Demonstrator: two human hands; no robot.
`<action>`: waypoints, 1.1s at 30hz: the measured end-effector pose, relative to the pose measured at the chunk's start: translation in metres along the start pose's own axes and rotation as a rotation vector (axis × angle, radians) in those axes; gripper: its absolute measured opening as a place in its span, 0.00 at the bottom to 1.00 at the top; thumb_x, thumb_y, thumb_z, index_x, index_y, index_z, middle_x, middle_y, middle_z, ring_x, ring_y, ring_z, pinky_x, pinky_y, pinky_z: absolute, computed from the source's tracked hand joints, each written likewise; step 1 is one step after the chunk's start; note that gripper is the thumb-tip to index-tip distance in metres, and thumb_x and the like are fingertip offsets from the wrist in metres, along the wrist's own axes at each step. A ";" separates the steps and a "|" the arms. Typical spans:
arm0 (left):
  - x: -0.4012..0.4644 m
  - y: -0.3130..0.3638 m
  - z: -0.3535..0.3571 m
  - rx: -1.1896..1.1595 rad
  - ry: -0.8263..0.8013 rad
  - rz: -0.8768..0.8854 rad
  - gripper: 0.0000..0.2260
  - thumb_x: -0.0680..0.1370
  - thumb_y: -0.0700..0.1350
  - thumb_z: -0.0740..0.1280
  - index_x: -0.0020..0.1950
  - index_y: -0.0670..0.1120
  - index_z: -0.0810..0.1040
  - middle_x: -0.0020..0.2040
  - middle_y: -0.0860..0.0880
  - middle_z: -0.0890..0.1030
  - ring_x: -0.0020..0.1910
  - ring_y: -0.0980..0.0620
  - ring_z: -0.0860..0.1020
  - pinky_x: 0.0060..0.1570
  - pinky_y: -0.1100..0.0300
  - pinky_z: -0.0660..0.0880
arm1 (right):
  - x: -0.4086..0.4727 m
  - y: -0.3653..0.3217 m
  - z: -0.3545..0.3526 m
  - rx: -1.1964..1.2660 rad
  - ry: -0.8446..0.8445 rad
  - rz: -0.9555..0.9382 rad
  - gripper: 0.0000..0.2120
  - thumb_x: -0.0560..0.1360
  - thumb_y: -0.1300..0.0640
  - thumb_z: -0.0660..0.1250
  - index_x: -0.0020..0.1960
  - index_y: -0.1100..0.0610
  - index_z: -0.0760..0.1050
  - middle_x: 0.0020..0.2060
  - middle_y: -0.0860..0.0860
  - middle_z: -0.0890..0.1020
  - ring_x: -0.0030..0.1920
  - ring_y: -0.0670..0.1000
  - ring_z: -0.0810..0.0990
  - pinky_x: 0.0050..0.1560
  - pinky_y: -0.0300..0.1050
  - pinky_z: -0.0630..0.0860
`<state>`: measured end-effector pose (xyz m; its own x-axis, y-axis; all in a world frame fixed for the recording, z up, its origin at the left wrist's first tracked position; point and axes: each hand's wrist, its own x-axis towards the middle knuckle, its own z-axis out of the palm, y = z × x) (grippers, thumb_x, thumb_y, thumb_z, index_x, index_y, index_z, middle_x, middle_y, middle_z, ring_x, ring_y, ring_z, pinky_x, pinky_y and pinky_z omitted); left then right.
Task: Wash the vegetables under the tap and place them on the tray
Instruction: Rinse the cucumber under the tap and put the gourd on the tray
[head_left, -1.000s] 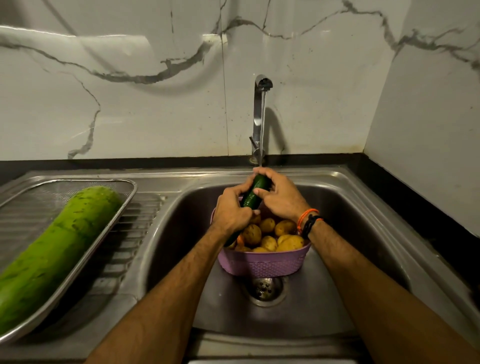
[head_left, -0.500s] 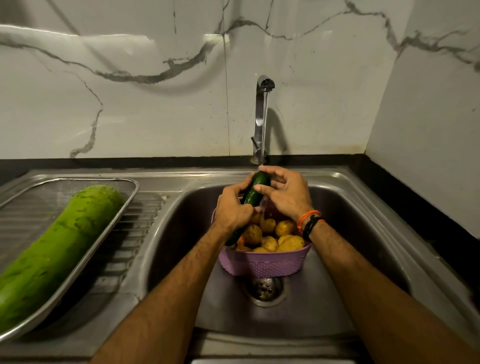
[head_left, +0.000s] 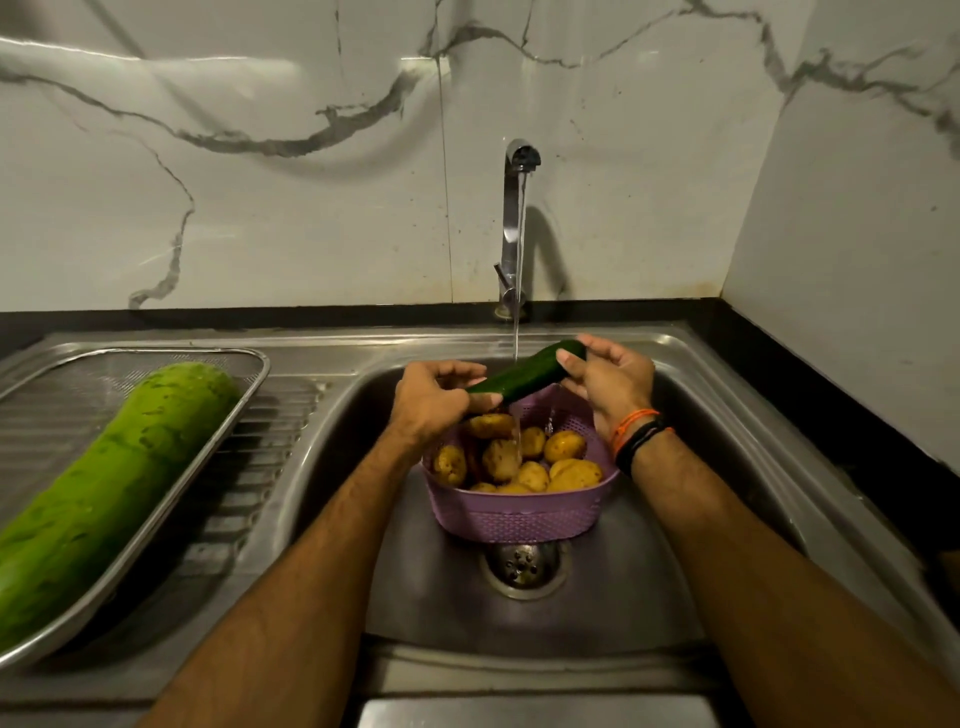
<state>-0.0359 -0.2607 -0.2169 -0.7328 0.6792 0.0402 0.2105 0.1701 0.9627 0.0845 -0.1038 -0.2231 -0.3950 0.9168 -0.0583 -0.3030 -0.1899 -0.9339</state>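
Head view: your left hand (head_left: 434, 397) and right hand (head_left: 608, 379) each grip an end of the dark green cucumber (head_left: 524, 375), now swung level beneath the steel tap's (head_left: 514, 223) stream, above the purple plastic basket (head_left: 519, 512) of potatoes; rinsing continues, mesh steel tray (head_left: 249, 364) awaits.

A dark cucumber (head_left: 524, 375) was held tilted under the running tap (head_left: 515, 218), gripped at its ends by the left hand (head_left: 434, 402) and right hand (head_left: 608, 382), above a purple basket (head_left: 519, 512) of potatoes (head_left: 563, 447) in the sink (head_left: 727, 415). A large green gourd (head_left: 111, 483) lay on the steel tray (head_left: 254, 374).
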 end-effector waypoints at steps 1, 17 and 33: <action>-0.001 0.001 0.000 -0.028 0.026 0.003 0.18 0.66 0.39 0.80 0.54 0.48 0.83 0.53 0.48 0.84 0.54 0.50 0.82 0.57 0.49 0.80 | 0.002 0.001 -0.002 0.006 0.014 0.025 0.15 0.70 0.71 0.73 0.55 0.61 0.78 0.52 0.59 0.82 0.51 0.56 0.83 0.43 0.46 0.82; -0.007 0.016 0.012 -0.146 0.301 0.129 0.20 0.63 0.42 0.83 0.52 0.46 0.80 0.47 0.49 0.85 0.46 0.55 0.84 0.48 0.57 0.83 | -0.034 -0.010 0.010 -0.804 -0.440 -0.289 0.22 0.64 0.58 0.81 0.55 0.56 0.80 0.47 0.49 0.84 0.45 0.40 0.81 0.45 0.28 0.77; -0.012 0.006 0.021 -0.047 -0.274 -0.076 0.10 0.83 0.45 0.62 0.61 0.45 0.78 0.56 0.42 0.83 0.58 0.44 0.81 0.62 0.43 0.76 | -0.027 0.001 0.017 -0.463 -0.316 -0.095 0.37 0.71 0.66 0.74 0.73 0.46 0.63 0.60 0.54 0.79 0.57 0.56 0.81 0.50 0.57 0.82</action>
<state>-0.0122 -0.2533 -0.2170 -0.5421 0.8343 -0.1000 0.1266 0.1988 0.9718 0.0800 -0.1351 -0.2161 -0.6464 0.7593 0.0749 0.0344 0.1271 -0.9913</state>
